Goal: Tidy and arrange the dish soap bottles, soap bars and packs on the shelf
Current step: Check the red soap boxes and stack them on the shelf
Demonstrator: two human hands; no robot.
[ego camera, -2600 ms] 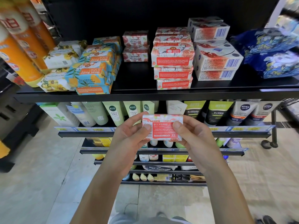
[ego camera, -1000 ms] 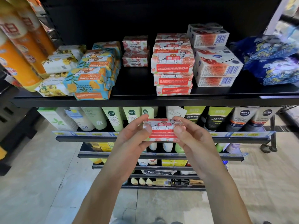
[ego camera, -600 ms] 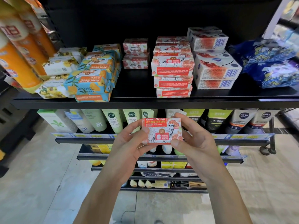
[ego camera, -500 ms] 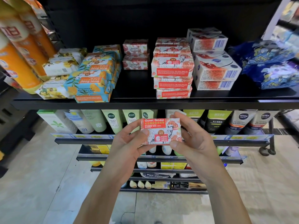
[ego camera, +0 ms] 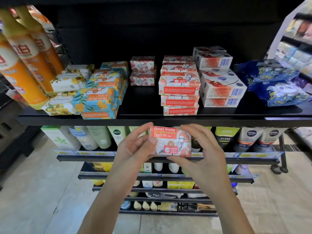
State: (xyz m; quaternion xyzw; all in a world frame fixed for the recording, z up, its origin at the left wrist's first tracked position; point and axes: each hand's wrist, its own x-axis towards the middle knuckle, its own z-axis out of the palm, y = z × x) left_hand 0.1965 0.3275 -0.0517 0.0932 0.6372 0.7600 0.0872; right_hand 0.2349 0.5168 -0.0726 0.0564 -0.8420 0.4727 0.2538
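Both hands hold a red-and-white Goat Soap bar (ego camera: pixel 170 142) just below the front edge of the black top shelf (ego camera: pixel 138 121), its front label facing me. My left hand (ego camera: pixel 133 147) grips its left end and my right hand (ego camera: pixel 202 149) its right end and bottom edge. On the shelf stand a stack of matching red goat soap bars (ego camera: pixel 179 92), two small red bars (ego camera: pixel 142 73) further back, blue-and-orange goat soap bars (ego camera: pixel 99 98) and white floral soap packs (ego camera: pixel 67 81).
Orange dish soap bottles (ego camera: pixel 20 65) lean at the shelf's left end. White boxed soaps with barcodes (ego camera: pixel 221 86) sit right of the red stack, then blue patterned packs (ego camera: pixel 276 85). Lower shelves hold tubes and bottles (ego camera: pixel 101 139). A bare strip of shelf lies between the blue and red stacks.
I have turned the soap bar over from its red back label to its front and lifted it slightly toward the top shelf edge. The shelf items have not moved.
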